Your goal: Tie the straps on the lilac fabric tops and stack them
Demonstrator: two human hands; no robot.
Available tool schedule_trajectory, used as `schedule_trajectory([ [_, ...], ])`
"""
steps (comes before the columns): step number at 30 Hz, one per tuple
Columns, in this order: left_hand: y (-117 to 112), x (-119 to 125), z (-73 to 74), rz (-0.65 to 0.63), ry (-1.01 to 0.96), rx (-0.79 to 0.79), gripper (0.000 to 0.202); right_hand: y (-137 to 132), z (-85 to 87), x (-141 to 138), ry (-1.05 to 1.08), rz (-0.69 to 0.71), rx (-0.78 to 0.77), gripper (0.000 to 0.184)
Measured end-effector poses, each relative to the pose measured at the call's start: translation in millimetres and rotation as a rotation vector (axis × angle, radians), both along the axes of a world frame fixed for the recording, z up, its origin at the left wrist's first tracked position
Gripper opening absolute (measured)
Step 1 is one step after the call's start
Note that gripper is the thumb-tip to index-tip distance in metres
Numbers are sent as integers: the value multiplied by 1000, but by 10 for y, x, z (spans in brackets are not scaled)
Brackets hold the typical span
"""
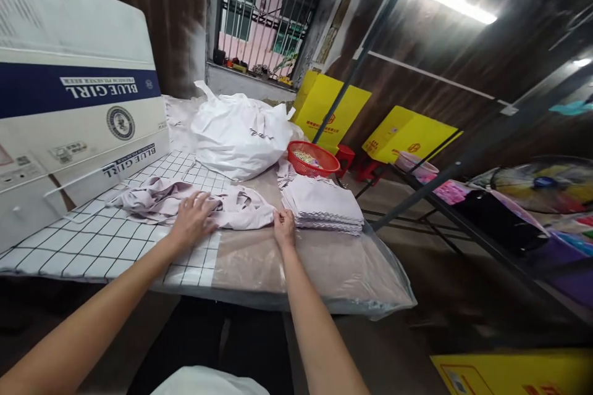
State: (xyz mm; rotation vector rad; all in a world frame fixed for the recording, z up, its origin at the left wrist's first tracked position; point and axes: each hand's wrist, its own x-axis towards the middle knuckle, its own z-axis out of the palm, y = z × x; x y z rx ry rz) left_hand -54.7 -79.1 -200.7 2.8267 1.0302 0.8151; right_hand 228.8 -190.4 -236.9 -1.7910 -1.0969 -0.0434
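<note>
A crumpled pale lilac fabric piece lies across the table in front of me. My left hand rests on its middle with the fingers spread. At the fabric's right end, my right hand pinches the edge between closed fingers. Just beyond that hand sits a neat stack of pale lilac fabric pieces with scalloped edges. Behind the loose fabric stands a full white plastic bag, with a bit of lilac cloth on top.
A beer carton printed upside down stands at the left on a checked cloth. Clear plastic covers the table's right part. A red basket with small items is behind the stack. A slanting metal pole and yellow boxes stand beyond.
</note>
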Motion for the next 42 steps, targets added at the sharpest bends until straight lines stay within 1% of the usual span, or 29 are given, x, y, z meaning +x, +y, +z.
schedule_trajectory([
  [2,11,50,-75,-62,13,-31,18,-48,81,-19,18,60,-11,35],
  [3,34,39,-77,-86,13,-52,13,-102,137,-24,26,93,-16,35],
  [4,55,5,-51,-120,6,-75,13,-183,202,-26,32,126,-21,35],
  [5,66,-51,-1,-170,-10,-98,16,-292,274,-24,40,154,-24,35],
  [7,32,-216,150,-296,-52,-145,19,-590,422,-12,37,221,-44,34],
  [9,-77,-429,308,-399,-55,-210,21,-946,550,-1,9,342,-121,33],
  [11,-220,-637,413,-446,22,-312,24,-1266,630,-6,10,479,-237,35],
  [12,-288,-717,435,-450,72,-369,25,-1380,648,-19,25,512,-283,37],
  [13,-346,-770,436,-443,108,-417,27,-1450,650,-40,48,507,-311,37],
  [14,-392,-788,419,-421,122,-448,30,-1474,637,-70,67,470,-320,37],
  [15,-427,-768,386,-387,114,-455,32,-1452,612,-112,77,413,-314,36],
  [17,-465,-622,296,-294,52,-419,38,-1296,535,-234,73,303,-288,31],
  [19,-476,-378,202,-209,-9,-366,45,-1062,445,-394,43,233,-277,25],
  [21,-467,-119,133,-163,-19,-345,48,-831,373,-550,-22,188,-314,22],
  [22,-454,-8,116,-159,-6,-349,44,-735,351,-606,-59,181,-353,20],
  [24,-401,145,124,-162,13,-374,35,-601,342,-645,-97,178,-408,9],
  [25,-360,186,150,-154,5,-396,32,-566,353,-622,-95,169,-409,4],
  [26,-311,206,187,-133,-23,-422,30,-552,372,-573,-84,146,-388,4],
  [29,-161,202,313,2,-155,-489,29,-623,440,-331,-38,21,-277,10],
  [31,-118,203,339,36,-196,-511,33,-734,455,-179,-20,-70,-226,12],
  [32,-125,217,317,16,-188,-513,36,-801,449,-132,-21,-105,-207,14],
  [34,-193,272,206,-92,-133,-499,44,-946,416,-120,-48,-149,-175,18],
  [35,-244,308,132,-154,-101,-477,47,-1021,395,-153,-72,-141,-172,20],
  [36,-297,347,58,-209,-74,-448,46,-1094,373,-208,-100,-105,-184,20],
  [38,-387,413,-45,-285,-41,-398,35,-1231,334,-344,-159,32,-255,20],
  [40,-425,444,-46,-301,-31,-387,27,-1347,306,-452,-208,167,-346,20],
  [42,-405,426,48,-254,-12,-445,26,-1442,290,-478,-225,216,-391,12],
])
